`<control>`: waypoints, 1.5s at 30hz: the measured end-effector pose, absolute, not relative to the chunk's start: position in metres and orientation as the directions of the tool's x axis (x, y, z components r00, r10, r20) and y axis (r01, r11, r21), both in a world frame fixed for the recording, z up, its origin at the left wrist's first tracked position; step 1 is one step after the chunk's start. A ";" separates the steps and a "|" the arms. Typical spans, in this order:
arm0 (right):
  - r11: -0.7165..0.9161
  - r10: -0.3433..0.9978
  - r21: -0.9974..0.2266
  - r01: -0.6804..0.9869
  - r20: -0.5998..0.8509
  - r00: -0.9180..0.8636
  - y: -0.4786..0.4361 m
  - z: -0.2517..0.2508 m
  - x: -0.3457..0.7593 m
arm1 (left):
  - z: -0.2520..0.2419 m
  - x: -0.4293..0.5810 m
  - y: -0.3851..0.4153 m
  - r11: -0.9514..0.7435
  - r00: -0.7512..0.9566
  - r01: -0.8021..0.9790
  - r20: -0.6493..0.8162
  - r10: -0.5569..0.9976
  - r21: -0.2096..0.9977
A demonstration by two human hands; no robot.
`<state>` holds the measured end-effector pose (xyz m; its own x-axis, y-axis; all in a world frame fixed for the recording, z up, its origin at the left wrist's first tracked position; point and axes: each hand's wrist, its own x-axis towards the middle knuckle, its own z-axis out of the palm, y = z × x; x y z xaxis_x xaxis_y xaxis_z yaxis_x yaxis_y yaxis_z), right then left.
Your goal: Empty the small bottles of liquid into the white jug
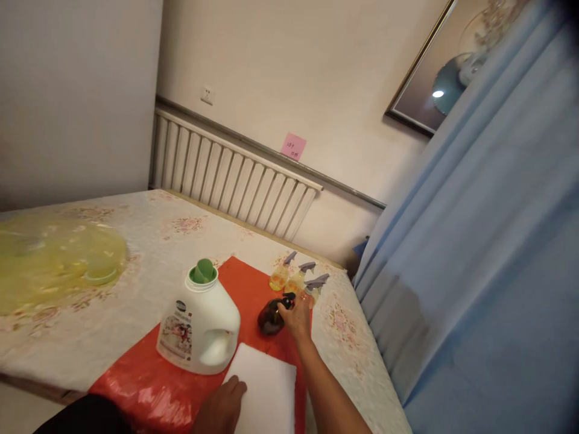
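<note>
Right hand (298, 314): thumb and fingers pinching the dark bottle (270, 319) near its black top.
Dark bottle: on the red sheet (246, 289), beside three spray bottles (278, 279).
Left hand (221, 405): fingers together at the white block (269, 386)'s edge; grip cannot be told.

Lighting moderate, warm across the wall (289, 66); you get a small, hard glare spot on the framed picture (411, 99) and streaked sheen on the red sheet (156, 392). Your left hand (221, 405) reads darker than your right hand (299, 316). Yellow plastic (54, 259) soft, blurred; upper-right corner blacked out.
</note>
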<state>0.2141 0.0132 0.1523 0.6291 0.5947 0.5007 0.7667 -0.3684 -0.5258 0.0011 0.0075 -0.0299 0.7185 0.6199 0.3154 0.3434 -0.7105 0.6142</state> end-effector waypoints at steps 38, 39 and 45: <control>0.152 0.727 -0.970 0.192 0.241 0.643 -0.130 0.123 0.066 | 0.117 -0.032 -0.044 0.868 0.897 -0.240 -0.242 0.369 0.434; 0.166 0.718 -0.973 0.158 0.229 0.657 -0.130 0.117 0.063 | 0.117 -0.031 -0.045 0.866 0.901 -0.236 -0.233 0.365 0.441; 0.163 0.651 -0.979 0.120 0.198 0.732 -0.131 0.108 0.052 | 0.124 -0.032 -0.056 0.833 0.894 -0.229 -0.230 0.385 0.504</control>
<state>0.0519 -0.1305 0.1084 0.7324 0.6514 0.1981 0.1200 0.1629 -0.9793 -0.0323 -0.0563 0.1243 0.8940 0.3847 -0.2297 -0.2291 0.8329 0.5037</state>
